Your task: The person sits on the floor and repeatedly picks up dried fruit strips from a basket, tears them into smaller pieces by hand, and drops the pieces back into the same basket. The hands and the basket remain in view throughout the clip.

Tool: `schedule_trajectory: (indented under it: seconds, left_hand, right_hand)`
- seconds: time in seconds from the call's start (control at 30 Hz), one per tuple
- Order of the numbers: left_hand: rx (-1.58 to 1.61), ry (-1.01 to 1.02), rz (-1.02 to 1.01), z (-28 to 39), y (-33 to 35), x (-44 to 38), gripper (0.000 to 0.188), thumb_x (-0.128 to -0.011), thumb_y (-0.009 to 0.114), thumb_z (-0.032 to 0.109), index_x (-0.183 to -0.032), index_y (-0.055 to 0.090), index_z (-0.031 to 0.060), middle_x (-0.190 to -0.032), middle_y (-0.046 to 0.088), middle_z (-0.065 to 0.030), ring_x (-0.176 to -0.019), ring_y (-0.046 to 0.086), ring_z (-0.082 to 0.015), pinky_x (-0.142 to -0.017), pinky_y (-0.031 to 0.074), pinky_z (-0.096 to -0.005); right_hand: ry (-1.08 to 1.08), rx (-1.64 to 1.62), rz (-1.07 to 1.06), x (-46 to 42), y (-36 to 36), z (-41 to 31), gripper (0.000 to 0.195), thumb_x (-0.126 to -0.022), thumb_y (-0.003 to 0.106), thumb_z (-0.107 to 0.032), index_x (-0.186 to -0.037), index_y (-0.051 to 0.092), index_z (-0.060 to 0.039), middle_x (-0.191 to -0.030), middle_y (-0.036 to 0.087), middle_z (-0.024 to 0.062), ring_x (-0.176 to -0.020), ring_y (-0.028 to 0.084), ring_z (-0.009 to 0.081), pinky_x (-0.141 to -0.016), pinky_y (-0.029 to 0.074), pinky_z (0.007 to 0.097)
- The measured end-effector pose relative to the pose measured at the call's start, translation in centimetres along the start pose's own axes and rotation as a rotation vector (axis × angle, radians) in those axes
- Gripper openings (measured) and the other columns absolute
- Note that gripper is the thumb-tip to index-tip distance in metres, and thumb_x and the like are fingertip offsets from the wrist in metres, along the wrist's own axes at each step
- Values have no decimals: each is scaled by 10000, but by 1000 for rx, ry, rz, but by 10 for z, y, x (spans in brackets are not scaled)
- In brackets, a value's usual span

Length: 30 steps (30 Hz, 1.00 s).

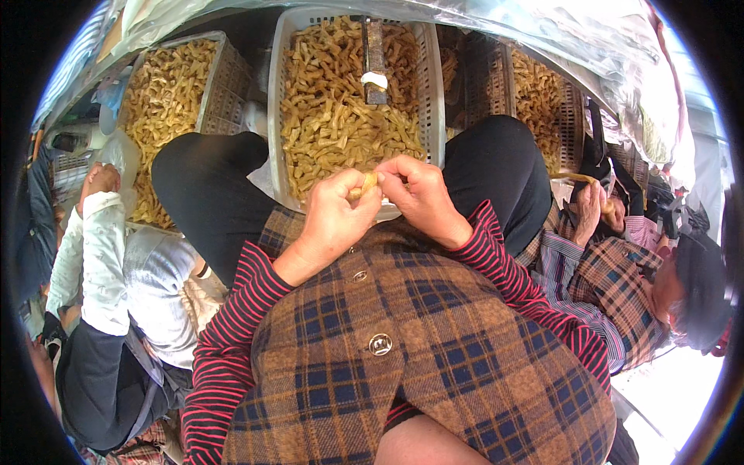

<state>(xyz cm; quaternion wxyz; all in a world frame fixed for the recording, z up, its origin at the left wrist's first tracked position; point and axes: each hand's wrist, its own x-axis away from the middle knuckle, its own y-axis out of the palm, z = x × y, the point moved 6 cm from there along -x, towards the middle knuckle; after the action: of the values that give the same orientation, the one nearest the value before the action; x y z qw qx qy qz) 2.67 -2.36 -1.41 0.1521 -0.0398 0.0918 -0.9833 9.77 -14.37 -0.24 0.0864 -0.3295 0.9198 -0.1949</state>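
In front of my body, both hands meet over the near end of a white plastic crate point(434, 75) filled with knotted, yellowish-brown strips of food. My left hand point(343, 203) pinches a small yellowish strip point(368, 183), folded or knotted, between thumb and forefinger. Close against it, my right hand point(414, 189) has its thumb and forefinger together at the strip's right end; the fingertips hide what they grip. A dark narrow bar point(375, 52) with a white wrapping point(374, 79) around it lies over the crate's far part, on top of the knotted pieces.
More crates of the same pieces stand at left point(212, 75) and right point(572, 122). A co-worker in white sleeves point(104, 226) sits at left. At right another co-worker's hands point(590, 209) hold a long strip point(572, 176). Clear plastic sheeting point(523, 23) spans the far side.
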Motion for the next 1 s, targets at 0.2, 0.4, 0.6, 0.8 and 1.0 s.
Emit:
schedule_trajectory:
  seconds: [0.2,0.4,0.6,0.8,1.0]
  left_hand:
    - [572,-334,-14,-11,-1,-1,100,-844,652,95,-871,655,-1,-725,616,7,-614,517,-47,-553,425,-212]
    - [1134,-639,-398,-26,13,12,154,-867,617,146,-914,626,-1,-749,590,-23,-612,489,-86,-562,392,-216]
    - [957,-568,-252,-37,-1,3,184,-914,571,170,-955,624,-1,-825,630,-38,-716,567,-98,-658,447,-224]
    - [759,-488,-283,-31,1,5,174,-897,604,118,-998,644,-17,-897,655,-29,-777,574,-73,-700,460,-209]
    - [321,-290,-471,-22,0,-2,138,-888,614,99,-944,656,-20,-800,641,-18,-718,579,-74,-661,475,-216]
  right_hand:
    - [-45,107,92,-2,2,-4,122,-869,595,-91,-871,624,27,-717,633,66,-627,584,101,-555,468,249]
    - [406,-511,-222,1,12,12,117,-862,589,-67,-886,614,45,-693,597,20,-604,547,74,-523,440,241]
    - [-155,137,24,-1,8,-25,210,-827,653,-90,-1012,610,-2,-756,591,125,-650,615,220,-578,484,310]
    - [-199,356,-181,-6,3,-30,231,-793,697,-236,-851,594,-38,-712,596,133,-653,621,313,-554,483,389]
    - [-254,353,-541,-10,5,-22,250,-839,630,-235,-732,552,-24,-681,582,189,-642,605,367,-554,467,428]
